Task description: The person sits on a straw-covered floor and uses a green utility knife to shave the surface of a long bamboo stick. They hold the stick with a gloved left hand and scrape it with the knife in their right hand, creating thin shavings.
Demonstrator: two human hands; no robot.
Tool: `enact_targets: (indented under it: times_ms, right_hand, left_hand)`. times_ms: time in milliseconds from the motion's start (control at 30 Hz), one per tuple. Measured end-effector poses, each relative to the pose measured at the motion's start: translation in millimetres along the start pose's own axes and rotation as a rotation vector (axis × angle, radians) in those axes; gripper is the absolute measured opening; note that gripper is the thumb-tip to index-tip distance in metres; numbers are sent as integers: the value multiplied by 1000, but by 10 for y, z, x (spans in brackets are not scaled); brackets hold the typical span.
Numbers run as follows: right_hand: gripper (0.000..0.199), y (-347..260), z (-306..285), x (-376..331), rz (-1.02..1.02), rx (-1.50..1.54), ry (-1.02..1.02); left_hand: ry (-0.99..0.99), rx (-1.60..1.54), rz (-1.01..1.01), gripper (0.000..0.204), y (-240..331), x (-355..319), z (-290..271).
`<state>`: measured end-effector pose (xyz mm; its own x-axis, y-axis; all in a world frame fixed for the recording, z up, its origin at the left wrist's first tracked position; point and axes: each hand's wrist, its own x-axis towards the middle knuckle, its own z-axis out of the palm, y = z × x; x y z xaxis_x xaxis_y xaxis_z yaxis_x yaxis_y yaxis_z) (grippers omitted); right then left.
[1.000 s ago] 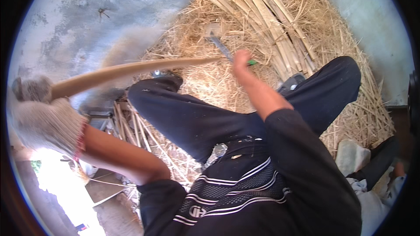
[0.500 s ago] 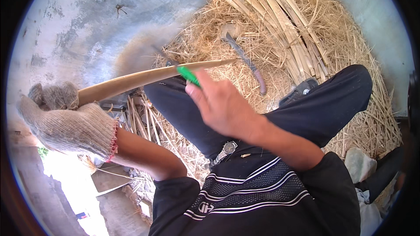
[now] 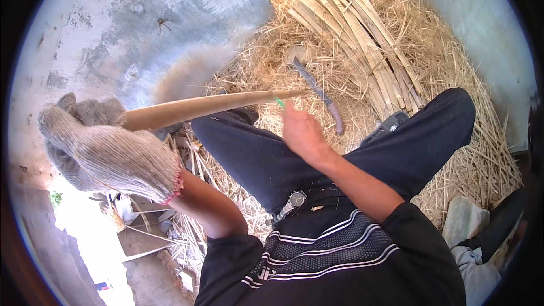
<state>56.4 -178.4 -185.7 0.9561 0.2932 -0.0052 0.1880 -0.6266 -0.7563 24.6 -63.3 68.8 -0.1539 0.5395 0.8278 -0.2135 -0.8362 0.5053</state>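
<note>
In a knitted grey glove, my left hand (image 3: 107, 141) is closed around the wide end of a long tan bamboo strip (image 3: 198, 106). The strip stretches to the right above my bent leg, tapering toward its far end. My bare right hand (image 3: 306, 133) is closed on a green-handled knife (image 3: 280, 102) beside that tapered end. Only a bit of green shows past the fingers; the blade cannot be made out now. Beyond the right hand, a machete (image 3: 319, 90) with a brownish grip lies on the straw.
A bundle of split bamboo strips (image 3: 362, 39) lies on straw (image 3: 447, 73) at the far right. Pale walls (image 3: 170, 17) rise on both sides. A wristwatch (image 3: 296, 199) rests in my lap. Another person's dark-clothed limb (image 3: 498, 226) shows at the right edge.
My right hand has moved right along the strip with the knife, from its middle to near the thin end. The gloved left hand has shifted slightly right, still gripping the strip.
</note>
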Motion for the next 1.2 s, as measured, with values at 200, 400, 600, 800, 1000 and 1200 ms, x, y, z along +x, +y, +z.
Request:
enact_targets:
  times_ms: [200,400,600,800,1000,1200]
  right_hand:
    - [22,-353,-298,-255,-190,287,22]
    - [22,-582,-346,-302,-205,335,35]
    - [21,-270,-173,-140,-60,104,35]
    - [22,-480,-399,-158,-119,190,-74]
    - [23,127,4,105,-54,123,-6]
    - [27,390,329,220,46,192,52]
  left_hand:
    - [71,-23,-163,35,170,-86,119]
    - [30,-221,-160,24,93,-45,128]
    - [-100,-53,5,17,38,-74,116]
    - [-196,-128,-85,22,-87,49,39]
    - [-84,-154,-19,19,93,-61,128]
    - [-106,66,252,23,-79,-52,118]
